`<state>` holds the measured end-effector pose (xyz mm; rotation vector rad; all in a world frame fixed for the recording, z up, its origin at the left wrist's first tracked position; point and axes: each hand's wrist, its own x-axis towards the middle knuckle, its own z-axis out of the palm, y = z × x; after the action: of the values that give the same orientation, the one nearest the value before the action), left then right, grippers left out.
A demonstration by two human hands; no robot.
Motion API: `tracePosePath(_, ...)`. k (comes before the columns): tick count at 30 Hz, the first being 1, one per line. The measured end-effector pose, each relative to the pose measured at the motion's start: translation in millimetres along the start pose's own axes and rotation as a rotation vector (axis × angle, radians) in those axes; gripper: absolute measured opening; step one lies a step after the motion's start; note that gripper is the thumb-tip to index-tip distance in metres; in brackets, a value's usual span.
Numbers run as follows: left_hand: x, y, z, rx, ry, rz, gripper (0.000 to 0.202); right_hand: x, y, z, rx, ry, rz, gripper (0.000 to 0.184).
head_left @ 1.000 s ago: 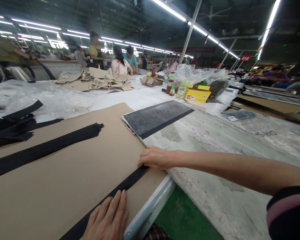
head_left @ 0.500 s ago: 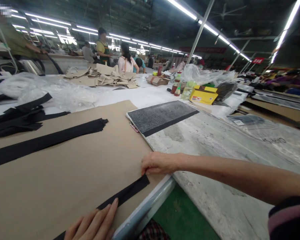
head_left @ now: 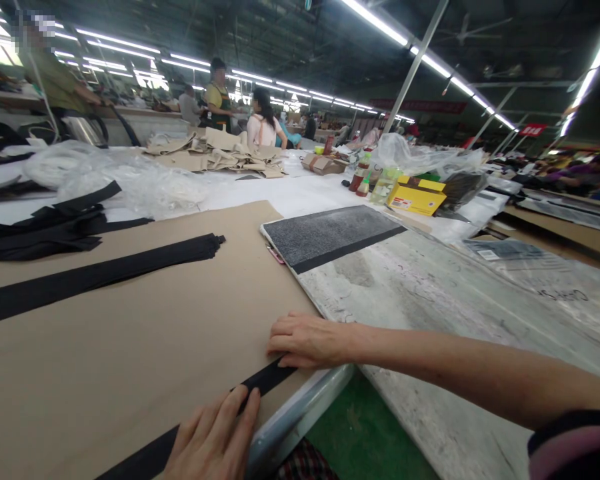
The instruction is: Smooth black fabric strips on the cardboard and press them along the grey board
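A black fabric strip (head_left: pixel 145 457) lies slantwise on brown paper (head_left: pixel 100 373) near the table's front edge. My left hand (head_left: pixel 215 433) rests on the strip with its fingers stretched out flat. At the strip's upper right end, my right hand (head_left: pixel 305 340) has its fingers curled, with thumb and fingertips closed at the fabric; it covers that end. Farther back on the same paper lies a stack of black strips (head_left: pixel 105 270).
To the right is a stained pale board (head_left: pixel 410 307) bearing a dark grey textured panel (head_left: pixel 330 233). Loose black cloth (head_left: pixel 45 230) and clear plastic (head_left: pixel 145 180) lie at the left. Bottles (head_left: pixel 364 185) and a yellow box (head_left: pixel 417 195) stand behind. Other people work farther off.
My left hand has slid up and right along the strip. My right hand has come down over the strip's end, which showed before. The view has shifted slightly.
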<state>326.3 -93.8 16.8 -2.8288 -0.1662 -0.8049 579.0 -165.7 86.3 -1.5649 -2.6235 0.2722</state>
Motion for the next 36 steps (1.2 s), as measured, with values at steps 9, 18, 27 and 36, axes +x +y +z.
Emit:
tracePosePath(9, 17, 33, 22.9, -0.011, -0.005, 0.023, 0.036, 4, 2, 13, 0.019, 0.044, 0.01, 0.012)
tracePosePath(18, 18, 32, 18.8, -0.026, 0.008, -0.008, 0.036, 10, 0, 4, 0.652, -0.027, 0.469, 0.009)
tracePosePath(27, 10, 31, 21.9, -0.02, 0.088, 0.015, 0.038, 11, -3, -1, 0.326, 0.057, 0.078, 0.028)
tracePosePath(36, -4, 10, 15.6, -0.038, 0.006, -0.064, 0.044, 12, -2, 22, 0.02, 0.09, -0.029, 0.011)
